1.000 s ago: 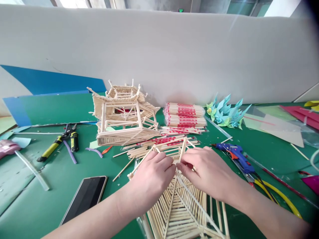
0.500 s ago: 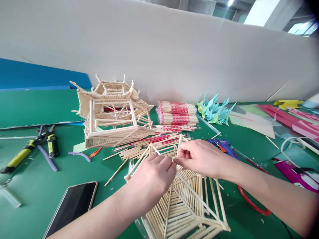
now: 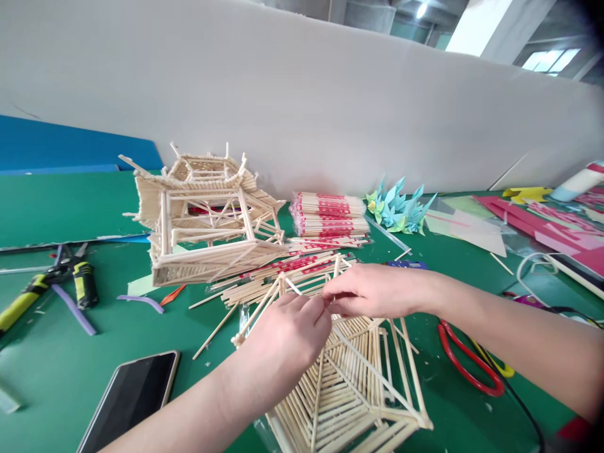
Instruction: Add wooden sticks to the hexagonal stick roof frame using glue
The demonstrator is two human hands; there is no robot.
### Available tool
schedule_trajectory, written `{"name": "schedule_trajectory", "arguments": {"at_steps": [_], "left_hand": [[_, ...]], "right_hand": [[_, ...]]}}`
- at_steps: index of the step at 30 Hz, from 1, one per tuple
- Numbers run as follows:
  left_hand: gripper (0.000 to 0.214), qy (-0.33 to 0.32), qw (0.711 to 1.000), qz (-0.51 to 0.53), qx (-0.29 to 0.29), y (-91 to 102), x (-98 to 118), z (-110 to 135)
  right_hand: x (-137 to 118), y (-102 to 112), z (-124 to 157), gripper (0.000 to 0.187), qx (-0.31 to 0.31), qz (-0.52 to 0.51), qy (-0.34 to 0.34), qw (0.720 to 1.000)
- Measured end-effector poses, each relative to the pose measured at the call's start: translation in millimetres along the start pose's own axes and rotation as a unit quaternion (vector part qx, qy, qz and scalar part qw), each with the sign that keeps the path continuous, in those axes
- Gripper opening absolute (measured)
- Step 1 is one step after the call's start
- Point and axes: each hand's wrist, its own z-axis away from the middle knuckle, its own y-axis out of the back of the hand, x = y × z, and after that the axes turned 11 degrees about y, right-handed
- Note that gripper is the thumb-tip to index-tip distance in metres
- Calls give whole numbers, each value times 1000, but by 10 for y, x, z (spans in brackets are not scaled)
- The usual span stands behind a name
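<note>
Head view, both hands pinching stick roof

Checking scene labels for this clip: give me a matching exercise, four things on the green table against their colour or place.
Things:
1 phone
2 snips
3 origami
4 stick roof frame

Descriptions:
A teal, by the white wall
B yellow-and-black handles, far left
C dark screen, lying flat at bottom left
D pale wood, front centre

Pairs: 1-C, 2-B, 3-A, 4-D
</note>
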Motion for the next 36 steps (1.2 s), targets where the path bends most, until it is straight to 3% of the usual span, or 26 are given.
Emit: {"name": "schedule_trajectory", "arguments": {"at_steps": [36], "left_hand": [[25, -9, 1000, 12, 3, 11, -7, -14]], "right_hand": [[80, -37, 0, 20, 9, -27, 17, 999]]}}
